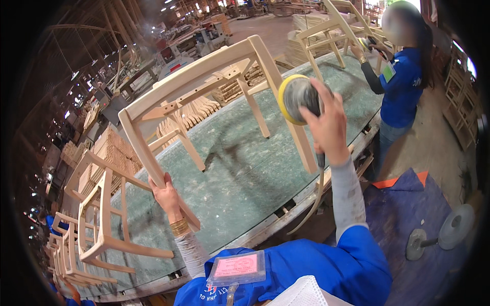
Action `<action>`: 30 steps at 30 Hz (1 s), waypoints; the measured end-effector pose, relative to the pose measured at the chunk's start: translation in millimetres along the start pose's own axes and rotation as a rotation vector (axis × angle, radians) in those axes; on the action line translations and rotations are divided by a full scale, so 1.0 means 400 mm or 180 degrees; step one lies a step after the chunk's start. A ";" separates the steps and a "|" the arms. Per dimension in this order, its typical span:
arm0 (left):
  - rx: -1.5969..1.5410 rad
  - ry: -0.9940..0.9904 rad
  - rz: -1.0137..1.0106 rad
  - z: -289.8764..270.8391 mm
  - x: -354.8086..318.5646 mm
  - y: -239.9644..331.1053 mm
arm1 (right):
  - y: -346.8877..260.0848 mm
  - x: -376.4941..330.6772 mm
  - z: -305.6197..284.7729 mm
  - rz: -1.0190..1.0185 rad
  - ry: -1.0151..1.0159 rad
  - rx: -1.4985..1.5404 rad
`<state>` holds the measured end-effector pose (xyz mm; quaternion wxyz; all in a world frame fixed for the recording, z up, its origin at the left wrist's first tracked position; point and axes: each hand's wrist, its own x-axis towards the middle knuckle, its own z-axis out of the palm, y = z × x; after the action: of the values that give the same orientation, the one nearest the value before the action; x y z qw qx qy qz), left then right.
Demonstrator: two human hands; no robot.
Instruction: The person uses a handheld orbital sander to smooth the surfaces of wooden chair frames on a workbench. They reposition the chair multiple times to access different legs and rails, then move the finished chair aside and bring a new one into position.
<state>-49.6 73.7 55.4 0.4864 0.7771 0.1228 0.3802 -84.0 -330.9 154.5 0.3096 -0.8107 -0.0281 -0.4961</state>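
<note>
An unfinished pale wooden chair frame (204,86) stands tilted on a green-topped workbench (240,178). My left hand (164,193) grips one of its legs near the lower end, steadying it. A round orbital sander (298,97) with a yellow-rimmed pad is held up in my right hand (326,125), its pad close to another leg of the frame. The sander's hose hangs down past my right forearm.
Several more bare chair frames (97,224) lie at the bench's left end. Stacks of wooden parts (109,150) stand behind. Another person in a blue shirt (403,86) sands a chair frame (332,30) at the far right. A blue cloth (418,204) covers the floor.
</note>
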 end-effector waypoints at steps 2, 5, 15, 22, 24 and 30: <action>-0.0067 0.0020 0.0074 0.000 -0.013 0.002 | 0.044 0.085 0.040 -0.0094 -0.0137 0.0049; -0.0120 0.0061 0.0030 0.010 -0.021 0.020 | 0.069 0.181 0.109 -0.0313 -0.0180 -0.0013; -0.0074 0.0201 0.0506 0.004 -0.045 0.004 | 0.068 0.132 0.080 -0.0279 -0.0254 0.0062; -0.0085 0.0218 0.0330 -0.006 -0.061 0.018 | 0.068 0.151 0.078 -0.0343 -0.0333 0.0064; -0.0192 0.0148 0.0418 -0.010 -0.065 0.008 | 0.060 0.141 0.066 -0.0255 -0.0346 0.0011; -0.0005 0.0175 0.0222 -0.003 -0.066 0.028 | 0.041 0.238 0.102 -0.0361 -0.0161 -0.0295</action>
<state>-70.5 54.2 52.6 0.4698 0.7698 0.1087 0.4183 2.2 -347.3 212.2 0.2422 -0.8336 -0.0588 -0.4929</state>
